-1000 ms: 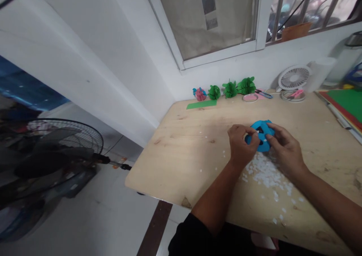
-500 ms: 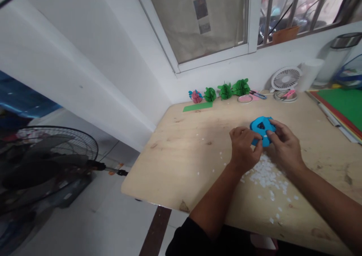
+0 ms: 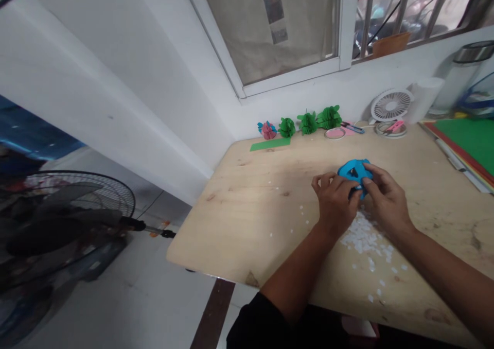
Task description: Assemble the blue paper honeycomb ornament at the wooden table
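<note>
A blue rounded paper piece (image 3: 357, 168) with a dark opening in its middle is held above the table, between my two hands. My right hand (image 3: 388, 197) grips its right side, thumb on the face and fingers behind. At its lower left edge my left hand (image 3: 336, 201) has its thumb and forefinger closed on the piece, the other fingers curled; the exact contact is partly hidden. Below the hands lies a scattered heap of small white paper bits (image 3: 363, 236).
Along the wall stand several green paper figures (image 3: 307, 123) and a pink-and-blue one (image 3: 267, 130). A green strip (image 3: 270, 144), a utility knife (image 3: 353, 127), a small white fan (image 3: 391, 106) and coloured sheets (image 3: 469, 140) lie or stand nearby. A large floor fan (image 3: 69, 210) is left of the table.
The blue paper piece has shifted slightly left and tilted. My left hand's fingers have come further onto its near edge, and my right hand has moved slightly left with it.
</note>
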{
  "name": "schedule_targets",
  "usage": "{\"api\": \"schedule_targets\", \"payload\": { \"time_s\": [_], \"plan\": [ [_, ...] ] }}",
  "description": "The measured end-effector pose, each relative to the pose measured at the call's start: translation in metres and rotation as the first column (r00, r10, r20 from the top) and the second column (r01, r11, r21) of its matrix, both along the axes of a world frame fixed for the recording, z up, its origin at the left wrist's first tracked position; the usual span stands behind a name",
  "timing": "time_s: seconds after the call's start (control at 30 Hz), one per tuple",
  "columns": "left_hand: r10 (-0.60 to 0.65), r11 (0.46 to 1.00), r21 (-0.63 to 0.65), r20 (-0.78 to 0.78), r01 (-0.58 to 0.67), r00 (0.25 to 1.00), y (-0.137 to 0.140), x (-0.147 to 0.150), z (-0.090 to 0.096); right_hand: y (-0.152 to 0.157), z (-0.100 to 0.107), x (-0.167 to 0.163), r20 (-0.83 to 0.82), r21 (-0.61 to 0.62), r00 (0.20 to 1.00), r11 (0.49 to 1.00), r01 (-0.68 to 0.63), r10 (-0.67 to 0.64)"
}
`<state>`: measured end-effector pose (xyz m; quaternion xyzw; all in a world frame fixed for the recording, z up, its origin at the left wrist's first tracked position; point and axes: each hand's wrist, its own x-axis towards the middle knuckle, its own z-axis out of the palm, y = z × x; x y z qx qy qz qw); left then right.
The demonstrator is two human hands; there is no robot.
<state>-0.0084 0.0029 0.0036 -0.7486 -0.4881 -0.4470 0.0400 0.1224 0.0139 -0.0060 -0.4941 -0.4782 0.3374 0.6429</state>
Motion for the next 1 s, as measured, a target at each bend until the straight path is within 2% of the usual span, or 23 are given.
{"api": "schedule_targets", "payload": {
  "time_s": [0.23,0.53,0.87,1.0],
  "plan": [
    [-0.001,0.997,-0.076,0.094,0.008,0.996,0.0,0.0008,0.0004,-0.0002,-0.0014,0.0008,0.021,0.009,1.0,1.0,-0.019,0.019],
    [0.015,0.991,-0.132,0.068,-0.006,0.998,0.0015,0.0011,0.0007,0.0008,-0.0059,-0.0001,0.037,0.006,0.999,1.0,-0.016,0.016],
    [-0.001,0.991,-0.131,0.012,0.003,1.0,0.0021,0.0001,0.001,-0.0002,-0.0042,-0.0018,0.064,0.016,0.998,1.0,0.003,-0.004],
    [-0.023,0.996,-0.083,-0.039,0.02,0.999,-0.0007,-0.0004,0.0022,0.0018,-0.0028,0.0013,0.092,0.039,0.995,0.998,0.045,-0.048]
  ]
}}
